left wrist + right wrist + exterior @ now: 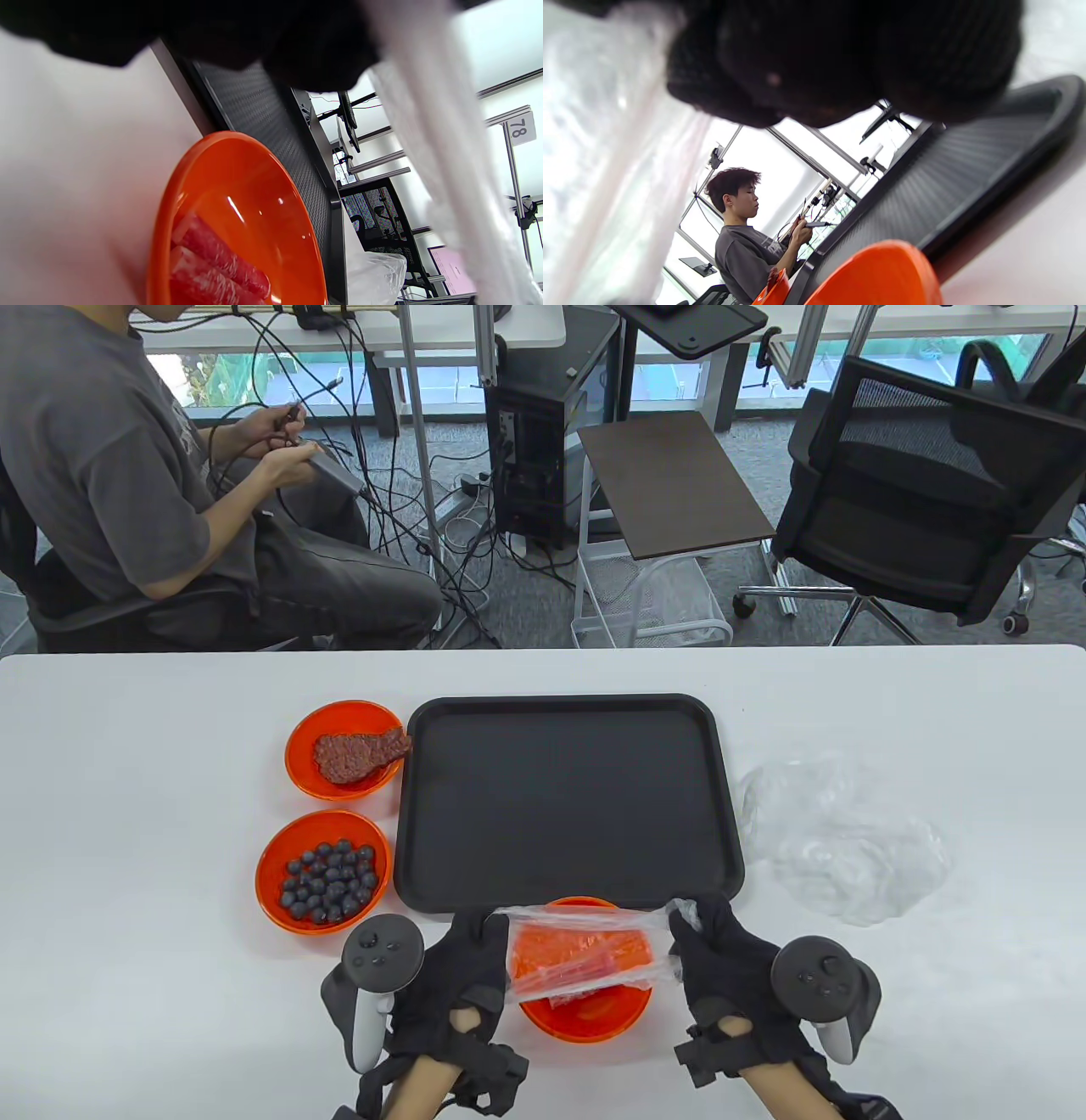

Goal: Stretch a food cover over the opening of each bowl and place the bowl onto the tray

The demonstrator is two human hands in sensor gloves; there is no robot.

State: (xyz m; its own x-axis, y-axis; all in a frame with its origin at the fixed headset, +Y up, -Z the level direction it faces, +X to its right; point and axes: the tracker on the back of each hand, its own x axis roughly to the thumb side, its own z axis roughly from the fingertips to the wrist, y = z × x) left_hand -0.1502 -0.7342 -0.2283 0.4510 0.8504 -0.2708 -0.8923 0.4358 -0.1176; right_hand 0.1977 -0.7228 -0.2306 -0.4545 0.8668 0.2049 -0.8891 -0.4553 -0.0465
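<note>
An orange bowl point(585, 1014) with red meat strips sits at the table's front edge, just below the black tray point(567, 802). A clear plastic food cover point(585, 954) is stretched above it between both hands. My left hand point(475, 963) grips the cover's left end, my right hand point(708, 950) grips its right end. In the left wrist view the bowl point(237, 203) lies below the hanging cover point(449, 140). The right wrist view shows the cover point(606, 169) at left and the bowl's rim point(878, 275) below.
Two more orange bowls stand left of the tray: one with blueberries point(324, 872), one with a brown meat piece point(346, 748). A heap of clear covers point(848, 836) lies right of the tray. A seated person point(127, 475) is beyond the table's far edge.
</note>
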